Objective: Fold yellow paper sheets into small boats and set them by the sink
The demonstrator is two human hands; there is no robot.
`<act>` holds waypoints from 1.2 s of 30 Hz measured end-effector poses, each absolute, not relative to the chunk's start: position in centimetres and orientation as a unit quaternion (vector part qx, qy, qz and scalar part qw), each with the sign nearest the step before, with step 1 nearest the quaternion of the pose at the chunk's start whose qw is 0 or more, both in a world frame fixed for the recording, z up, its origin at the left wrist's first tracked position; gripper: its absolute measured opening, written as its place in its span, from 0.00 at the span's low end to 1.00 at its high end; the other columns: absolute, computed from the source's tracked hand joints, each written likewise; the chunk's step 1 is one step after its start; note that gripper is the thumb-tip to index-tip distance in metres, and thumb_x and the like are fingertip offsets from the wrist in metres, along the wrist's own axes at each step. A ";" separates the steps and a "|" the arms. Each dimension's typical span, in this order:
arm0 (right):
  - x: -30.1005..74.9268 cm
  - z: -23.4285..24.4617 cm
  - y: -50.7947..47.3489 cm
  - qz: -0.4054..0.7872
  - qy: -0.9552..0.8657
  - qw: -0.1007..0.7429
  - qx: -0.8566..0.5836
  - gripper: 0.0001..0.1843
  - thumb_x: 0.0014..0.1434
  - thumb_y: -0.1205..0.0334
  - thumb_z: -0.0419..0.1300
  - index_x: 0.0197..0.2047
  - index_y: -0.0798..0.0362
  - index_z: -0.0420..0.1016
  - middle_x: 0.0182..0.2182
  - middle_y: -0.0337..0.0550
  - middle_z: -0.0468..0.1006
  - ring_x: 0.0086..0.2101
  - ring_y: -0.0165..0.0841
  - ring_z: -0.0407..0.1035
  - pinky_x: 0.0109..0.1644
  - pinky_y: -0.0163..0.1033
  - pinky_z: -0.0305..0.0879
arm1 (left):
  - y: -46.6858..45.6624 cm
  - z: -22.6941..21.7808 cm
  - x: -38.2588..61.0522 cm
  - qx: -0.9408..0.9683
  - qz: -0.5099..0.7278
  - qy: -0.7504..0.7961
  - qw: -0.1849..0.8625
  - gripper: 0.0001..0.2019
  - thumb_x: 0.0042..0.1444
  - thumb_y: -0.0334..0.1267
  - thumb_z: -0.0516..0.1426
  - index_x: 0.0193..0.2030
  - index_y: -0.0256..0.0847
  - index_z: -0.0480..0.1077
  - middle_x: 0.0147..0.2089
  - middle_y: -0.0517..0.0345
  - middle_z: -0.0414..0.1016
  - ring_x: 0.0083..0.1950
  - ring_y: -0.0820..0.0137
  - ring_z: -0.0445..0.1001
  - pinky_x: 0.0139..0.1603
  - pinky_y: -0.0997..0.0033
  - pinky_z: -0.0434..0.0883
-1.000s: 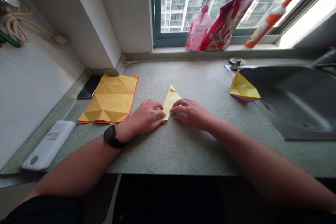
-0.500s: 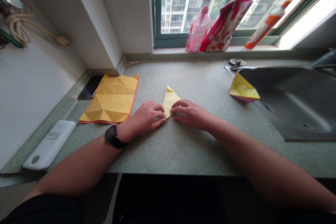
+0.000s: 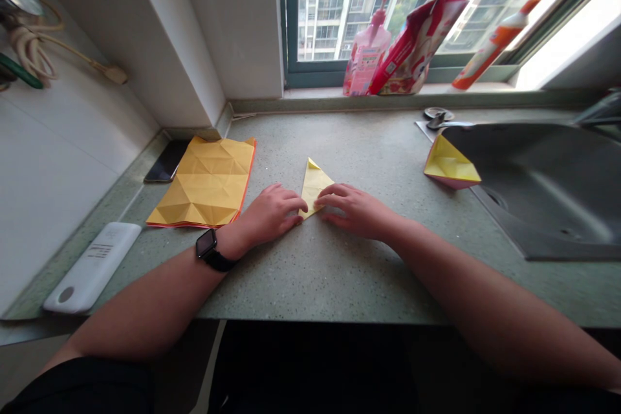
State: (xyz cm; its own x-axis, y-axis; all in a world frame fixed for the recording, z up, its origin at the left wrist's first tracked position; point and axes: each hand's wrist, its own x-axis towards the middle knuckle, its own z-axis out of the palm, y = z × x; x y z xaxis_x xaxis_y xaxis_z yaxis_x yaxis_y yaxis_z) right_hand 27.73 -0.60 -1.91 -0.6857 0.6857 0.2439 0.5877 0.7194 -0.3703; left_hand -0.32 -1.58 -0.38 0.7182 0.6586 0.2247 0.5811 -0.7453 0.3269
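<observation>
A small piece of pale yellow paper (image 3: 313, 182), folded into a triangle, lies on the countertop with its point facing the window. At its tip a small flap shows brighter yellow. My left hand (image 3: 276, 210), with a black watch on the wrist, has curled fingers gripping the lower left corner of the paper. From the other side, my right hand (image 3: 356, 210) pinches the lower right part, its fingers bent over the paper. The fingers partly hide the lower edge. To the left lies a stack of creased orange-yellow paper (image 3: 208, 178).
A folded yellow paper shape (image 3: 451, 165) sits by the steel sink (image 3: 548, 257). At left are a dark phone (image 3: 167, 160) and a white power bank (image 3: 92, 268). On the windowsill stand a pink pump bottle (image 3: 367, 55), a red bag (image 3: 417, 45) and an orange-white bottle (image 3: 495, 48).
My left fingers have shifted slightly at the paper's lower corner, and the thumb has drawn back a little to the left. My right hand and the paper look nearly the same.
</observation>
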 end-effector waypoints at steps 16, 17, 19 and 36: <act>27.7 -1.4 -0.7 0.119 -0.908 0.185 -0.356 0.09 0.70 0.57 0.68 0.48 0.33 0.91 0.55 0.42 0.84 0.56 0.45 0.75 0.65 0.58 0.73 | -1.6 -0.2 -0.2 0.934 0.152 0.305 0.105 0.10 0.74 0.35 0.58 0.53 0.45 0.82 0.51 0.51 0.82 0.51 0.61 0.77 0.57 0.57 0.71; 27.7 -1.4 -0.7 0.121 -0.908 0.186 -0.354 0.09 0.70 0.57 0.68 0.48 0.34 0.91 0.55 0.43 0.84 0.56 0.45 0.75 0.65 0.58 0.73 | -1.6 -0.2 -0.2 0.935 0.152 0.304 0.105 0.10 0.73 0.35 0.59 0.54 0.46 0.82 0.51 0.51 0.81 0.52 0.61 0.77 0.57 0.57 0.71; 27.7 -1.3 -0.7 0.125 -0.909 0.186 -0.352 0.10 0.70 0.57 0.68 0.49 0.34 0.91 0.54 0.43 0.84 0.56 0.44 0.76 0.65 0.57 0.73 | -1.7 -0.4 -0.3 0.935 0.151 0.303 0.107 0.12 0.73 0.35 0.59 0.57 0.47 0.82 0.52 0.51 0.81 0.53 0.60 0.77 0.58 0.56 0.71; 27.6 -1.7 -0.6 0.140 -0.906 0.189 -0.352 0.09 0.72 0.57 0.67 0.47 0.41 0.91 0.52 0.45 0.85 0.52 0.42 0.78 0.61 0.52 0.75 | -2.5 0.6 -0.2 0.938 0.117 0.309 0.110 0.07 0.71 0.35 0.60 0.46 0.44 0.82 0.54 0.51 0.81 0.56 0.58 0.77 0.71 0.42 0.68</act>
State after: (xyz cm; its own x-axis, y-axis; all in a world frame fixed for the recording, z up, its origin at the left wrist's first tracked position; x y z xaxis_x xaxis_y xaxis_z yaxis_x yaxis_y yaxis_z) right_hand 27.60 -0.60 -1.70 -0.6804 0.6910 0.2440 0.5851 0.7127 -0.3869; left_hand -0.20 -2.52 0.60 0.7823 0.6044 0.1511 0.5531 -0.7854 0.2780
